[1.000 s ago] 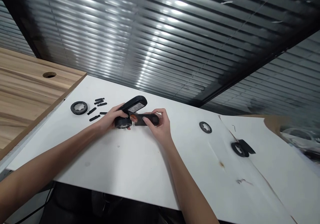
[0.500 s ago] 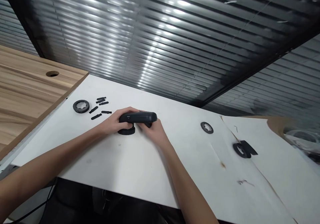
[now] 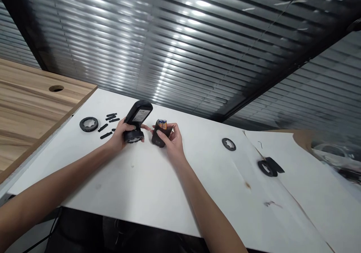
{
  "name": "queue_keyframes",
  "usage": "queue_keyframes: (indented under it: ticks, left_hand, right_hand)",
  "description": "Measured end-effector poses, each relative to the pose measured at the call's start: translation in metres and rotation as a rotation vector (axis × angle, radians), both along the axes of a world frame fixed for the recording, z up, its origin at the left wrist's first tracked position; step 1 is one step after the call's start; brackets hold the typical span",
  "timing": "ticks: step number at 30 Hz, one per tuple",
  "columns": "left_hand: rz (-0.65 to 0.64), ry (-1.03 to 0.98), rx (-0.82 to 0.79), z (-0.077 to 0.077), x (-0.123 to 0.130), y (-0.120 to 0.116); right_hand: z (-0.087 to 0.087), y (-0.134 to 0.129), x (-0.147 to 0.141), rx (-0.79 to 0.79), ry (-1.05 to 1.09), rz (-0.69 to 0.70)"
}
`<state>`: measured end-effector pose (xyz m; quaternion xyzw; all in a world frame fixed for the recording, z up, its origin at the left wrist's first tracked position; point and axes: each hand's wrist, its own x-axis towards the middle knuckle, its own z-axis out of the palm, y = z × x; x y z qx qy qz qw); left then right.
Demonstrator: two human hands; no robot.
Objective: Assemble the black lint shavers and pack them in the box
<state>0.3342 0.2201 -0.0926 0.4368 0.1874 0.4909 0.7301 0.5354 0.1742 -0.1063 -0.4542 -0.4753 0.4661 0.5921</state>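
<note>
In my left hand is a black handheld device, tilted up, with a white printed label on its face and a round end at the bottom. My right hand grips a dark battery holder; blue-and-orange batteries stick out at its top. The device and the holder are apart, a short gap between them. Fingers of my left hand reach out toward the holder; whether they touch it I cannot tell. Left of that hand lie several small black strips and a black ring.
On the white table, a thin black ring lies to the right. Farther right are another black ring, a flat black piece and a small hex key. A wooden tabletop adjoins at left; a slatted metal wall stands behind.
The device was level between both hands; now it is tilted upright in my left hand, its label showing. My right hand has moved away from it, and the battery holder has come into view there.
</note>
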Motion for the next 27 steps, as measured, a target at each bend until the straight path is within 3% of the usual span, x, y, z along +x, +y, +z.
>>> queue_keyframes:
  ticks: [8, 17, 27]
  left_hand:
    - [-0.004, 0.04, -0.175, -0.002, 0.008, -0.003]
    - [-0.172, 0.058, -0.271, -0.003, 0.01, -0.005]
    - [-0.19, 0.075, -0.289, -0.011, 0.009, -0.004]
  right_hand:
    - [0.002, 0.0, -0.005, 0.104, 0.062, 0.057]
    - [-0.004, -0.003, -0.002, 0.17, -0.208, -0.021]
    - [-0.007, -0.007, 0.005, 0.171, -0.413, 0.001]
